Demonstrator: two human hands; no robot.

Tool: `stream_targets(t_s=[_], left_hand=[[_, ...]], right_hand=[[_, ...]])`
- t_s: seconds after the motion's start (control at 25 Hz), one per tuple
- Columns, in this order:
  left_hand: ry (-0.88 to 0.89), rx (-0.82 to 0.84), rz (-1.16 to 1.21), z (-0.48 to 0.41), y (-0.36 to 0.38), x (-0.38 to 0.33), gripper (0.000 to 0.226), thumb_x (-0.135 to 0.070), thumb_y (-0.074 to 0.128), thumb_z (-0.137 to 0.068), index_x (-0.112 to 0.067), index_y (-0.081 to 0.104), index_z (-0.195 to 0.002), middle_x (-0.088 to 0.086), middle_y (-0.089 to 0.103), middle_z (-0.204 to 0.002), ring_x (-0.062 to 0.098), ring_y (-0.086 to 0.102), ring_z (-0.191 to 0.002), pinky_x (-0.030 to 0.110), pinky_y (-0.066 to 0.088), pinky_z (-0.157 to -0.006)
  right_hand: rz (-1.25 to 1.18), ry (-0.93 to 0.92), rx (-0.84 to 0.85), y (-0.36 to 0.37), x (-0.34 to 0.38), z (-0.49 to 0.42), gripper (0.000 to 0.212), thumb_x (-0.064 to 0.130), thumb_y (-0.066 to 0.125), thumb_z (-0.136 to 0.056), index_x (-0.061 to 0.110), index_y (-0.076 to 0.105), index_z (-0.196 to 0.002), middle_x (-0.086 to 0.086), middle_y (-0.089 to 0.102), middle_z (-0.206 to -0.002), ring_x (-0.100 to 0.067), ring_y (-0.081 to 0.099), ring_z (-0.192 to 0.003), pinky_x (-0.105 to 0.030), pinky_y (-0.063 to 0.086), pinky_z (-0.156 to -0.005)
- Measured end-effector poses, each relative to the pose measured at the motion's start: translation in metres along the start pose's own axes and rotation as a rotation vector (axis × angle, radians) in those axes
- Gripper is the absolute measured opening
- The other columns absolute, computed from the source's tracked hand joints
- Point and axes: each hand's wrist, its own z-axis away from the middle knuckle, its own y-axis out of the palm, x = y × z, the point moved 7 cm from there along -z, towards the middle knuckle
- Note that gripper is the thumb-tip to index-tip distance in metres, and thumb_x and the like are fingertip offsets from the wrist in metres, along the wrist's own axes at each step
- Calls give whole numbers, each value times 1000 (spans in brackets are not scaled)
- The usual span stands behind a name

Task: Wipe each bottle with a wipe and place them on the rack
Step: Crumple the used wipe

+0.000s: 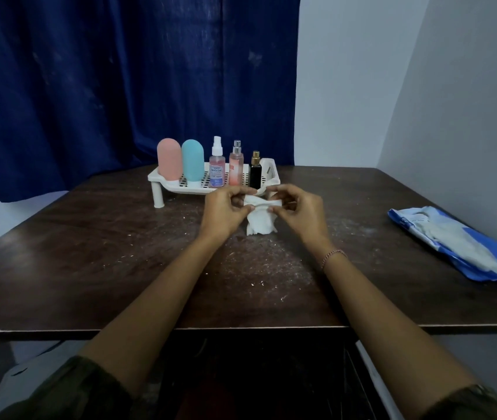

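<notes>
Dark green sleeves (68, 389), beaded bracelet (333, 256)

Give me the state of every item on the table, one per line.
Pink bottle: upright on the rack.
Teal bottle: upright on the rack.
Clear spray bottle: upright on rack.
Peach spray bottle: upright on rack.
Black bottle: upright on rack.
Wipe: crumpled, pinched between left hand and right hand.
Wipes pack: lying flat.

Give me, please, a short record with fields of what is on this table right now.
Rack: white rack on the far side of the table
On it, left to right: pink bottle, teal bottle, clear spray bottle, peach spray bottle, black bottle
Wipe: white wipe pinched by left hand and right hand, before the rack
Right side: blue pack lying flat
</notes>
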Motion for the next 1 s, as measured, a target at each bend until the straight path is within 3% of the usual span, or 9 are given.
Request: stream_targets(t_s=[0.16, 0.28, 0.4, 0.52, 0.6, 0.72, 0.8, 0.92, 1.0], left_hand=[[66, 10, -231, 7, 9, -24, 29, -13, 73, -78, -13, 70, -107, -1, 66, -95, 4, 53, -74, 10, 37, -65], [90, 5, -290, 15, 20, -45, 24, -23, 73, -78, -12, 72, -100, -3, 61, -91, 6, 51, -75, 18, 39, -65], [105, 50, -258, 21, 30, -74, 19, -22, 71, -82, -10, 72, -96, -4, 55, -88, 10, 52, -76, 26, 43, -67], [41, 152, -92, 30, 46, -98, 17, -16, 65, -87, -5, 70, -99, 2, 64, -76, 6, 57, -55, 24, 50, -57], [-45, 217, 63, 34, 62, -110, 16, -11, 62, -88, -2, 67, -101, 5, 65, -64, 5, 60, -46, 19, 53, -51], [-205, 284, 309, 43, 98, -125, 18, -1, 62, -87, 5, 64, -103, 15, 68, -75, 12, 66, -57, 21, 57, -61], [-209, 289, 297, 47, 122, -134, 19, 0, 65, -83, 3, 68, -102, 16, 69, -87, 15, 65, -70, 25, 56, -72], [-178, 298, 223, 52, 154, -138, 17, -10, 68, -83, -5, 72, -98, 9, 72, -96, 16, 64, -86, 30, 53, -79], [-189, 302, 254, 54, 174, -135, 17, -15, 67, -84, -4, 74, -95, 11, 72, -99, 17, 64, -91, 34, 51, -84]], right_hand=[[123, -34, 19, -24, 4, 7, 35, 0, 68, -79, 17, 65, -110, 7, 66, -95, 2, 59, -80, -2, 46, -72], [110, 24, 52, -55, 6, 15, 32, 3, 66, -82, 17, 64, -111, 4, 67, -93, -6, 64, -76, -13, 54, -70], [14, 116, 94, -87, 11, 23, 29, 5, 67, -82, 17, 63, -108, 0, 68, -81, -5, 64, -59, -14, 51, -55], [-48, 200, 109, -120, 10, 27, 28, 4, 71, -78, 14, 65, -104, -2, 67, -70, -3, 54, -44, -13, 44, -46], [-112, 266, 105, -143, 2, 31, 30, 1, 71, -78, 10, 65, -106, -1, 67, -65, -6, 56, -45, -14, 46, -47], [-303, 381, 105, -174, -13, 39, 30, -7, 63, -81, 0, 60, -110, -6, 69, -66, -15, 69, -63, -20, 56, -60], [-313, 422, 104, -194, -24, 47, 23, -1, 59, -86, 0, 60, -110, -12, 70, -83, -17, 70, -73, -20, 57, -68], [-176, 449, 56, -218, -46, 57, 22, 14, 63, -87, 2, 64, -105, -14, 69, -90, -12, 68, -73, -16, 54, -64], [-23, 393, 39, -222, -57, 61, 23, 6, 71, -78, 3, 66, -100, -9, 70, -78, -3, 65, -66, -10, 50, -62]])
